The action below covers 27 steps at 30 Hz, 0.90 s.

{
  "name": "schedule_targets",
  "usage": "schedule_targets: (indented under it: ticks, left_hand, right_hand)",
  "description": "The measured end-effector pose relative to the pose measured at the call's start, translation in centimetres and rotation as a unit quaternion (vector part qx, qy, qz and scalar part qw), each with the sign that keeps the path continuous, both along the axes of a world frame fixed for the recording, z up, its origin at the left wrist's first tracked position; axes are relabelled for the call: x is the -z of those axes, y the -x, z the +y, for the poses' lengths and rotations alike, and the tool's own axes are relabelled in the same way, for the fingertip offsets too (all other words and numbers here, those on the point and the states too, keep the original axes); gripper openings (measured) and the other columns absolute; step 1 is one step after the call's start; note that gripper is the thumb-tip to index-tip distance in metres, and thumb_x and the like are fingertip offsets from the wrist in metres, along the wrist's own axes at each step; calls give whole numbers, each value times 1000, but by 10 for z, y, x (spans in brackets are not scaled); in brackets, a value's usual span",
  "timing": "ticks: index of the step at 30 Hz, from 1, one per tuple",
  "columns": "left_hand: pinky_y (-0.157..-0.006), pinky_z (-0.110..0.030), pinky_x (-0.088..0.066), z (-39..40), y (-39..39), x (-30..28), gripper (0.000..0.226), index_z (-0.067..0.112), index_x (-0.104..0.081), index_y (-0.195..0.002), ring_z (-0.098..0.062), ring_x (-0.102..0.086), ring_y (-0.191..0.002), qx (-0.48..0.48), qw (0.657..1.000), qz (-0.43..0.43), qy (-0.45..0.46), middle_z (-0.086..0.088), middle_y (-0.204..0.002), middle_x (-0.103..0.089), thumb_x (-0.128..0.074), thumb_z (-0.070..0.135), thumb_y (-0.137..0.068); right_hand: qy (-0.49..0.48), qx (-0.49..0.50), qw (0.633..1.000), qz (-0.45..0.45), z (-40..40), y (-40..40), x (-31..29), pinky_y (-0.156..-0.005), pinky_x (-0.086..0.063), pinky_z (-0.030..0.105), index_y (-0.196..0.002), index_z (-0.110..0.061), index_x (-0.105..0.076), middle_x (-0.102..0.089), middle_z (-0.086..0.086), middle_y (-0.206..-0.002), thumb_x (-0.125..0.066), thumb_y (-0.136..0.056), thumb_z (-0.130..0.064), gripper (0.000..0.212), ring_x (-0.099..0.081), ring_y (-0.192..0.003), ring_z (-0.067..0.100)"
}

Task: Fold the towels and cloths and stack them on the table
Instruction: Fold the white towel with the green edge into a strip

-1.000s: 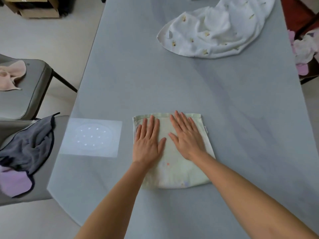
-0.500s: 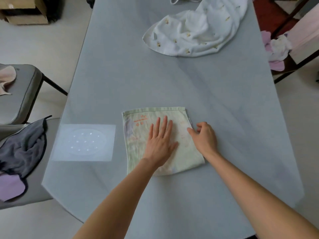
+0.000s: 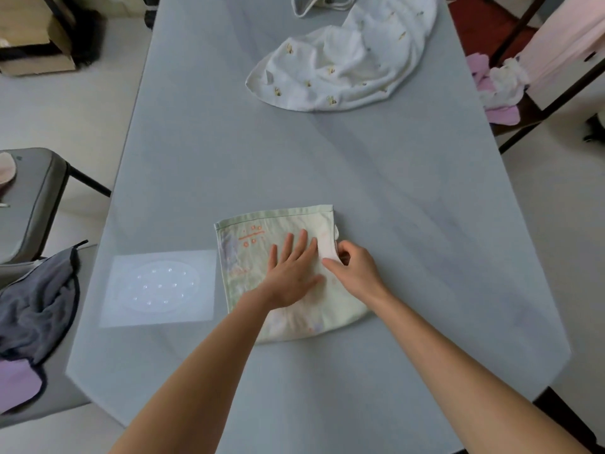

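A pale green towel (image 3: 248, 257) with orange print lies folded on the grey table (image 3: 327, 165) in front of me. My left hand (image 3: 291, 273) lies flat on its middle with straight fingers. My right hand (image 3: 355, 268) pinches the towel's right edge and has it lifted a little off the table. A crumpled white cloth (image 3: 343, 63) with small yellow motifs lies at the far end of the table.
A pale reflection patch (image 3: 158, 288) shows on the table left of the towel. Grey chairs on the left carry a dark grey cloth (image 3: 36, 306), a purple cloth (image 3: 16, 381) and a pink one (image 3: 5, 172). Pink and white cloths (image 3: 499, 83) sit on a rack at right.
My right hand slid off the towel's top to its right edge and pinched it, then raised that edge. My left hand shifted toward the towel's centre and stays flat.
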<state>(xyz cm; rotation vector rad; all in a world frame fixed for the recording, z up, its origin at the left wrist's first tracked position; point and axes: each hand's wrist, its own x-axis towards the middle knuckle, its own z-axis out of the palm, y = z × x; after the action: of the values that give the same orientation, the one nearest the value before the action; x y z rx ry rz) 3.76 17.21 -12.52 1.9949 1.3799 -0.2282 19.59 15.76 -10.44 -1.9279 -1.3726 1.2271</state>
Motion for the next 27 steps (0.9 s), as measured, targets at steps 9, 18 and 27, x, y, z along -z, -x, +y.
schedule_targets:
  ticks: [9, 18, 27]
  left_hand:
    - [-115, -46, 17, -4, -5, 1, 80, 27, 13, -152, -22, 28, -143, -2, 996, 57, -64, 4, -156, 27, -36, 56, -95]
    - [-115, -52, 16, -10, -7, 8, 108, 23, 21, -150, -27, 33, -140, 52, 990, 97, -91, -3, -154, 34, -36, 81, -78]
    - [-119, -46, -9, -74, 17, 17, 76, 10, -18, -152, -26, -5, -148, 126, 952, 23, -280, -8, -160, -10, -35, 56, -95]
  right_hand:
    - [54, -34, 991, -121, -18, -20, -4, -57, -23, 34, -64, -16, -34, -41, -2, -59, -64, -89, -26, 40, -41, -65, 24]
    - [22, -57, 955, -290, -48, -27, -6, -70, -43, 37, -114, -10, -39, -63, 12, -101, -60, -92, -29, 35, -60, -97, 35]
    - [-175, -180, 869, -426, -67, -20, 21, -99, -41, 42, -136, -6, -43, -50, 18, -136, -51, -88, -31, 54, -48, -125, 33]
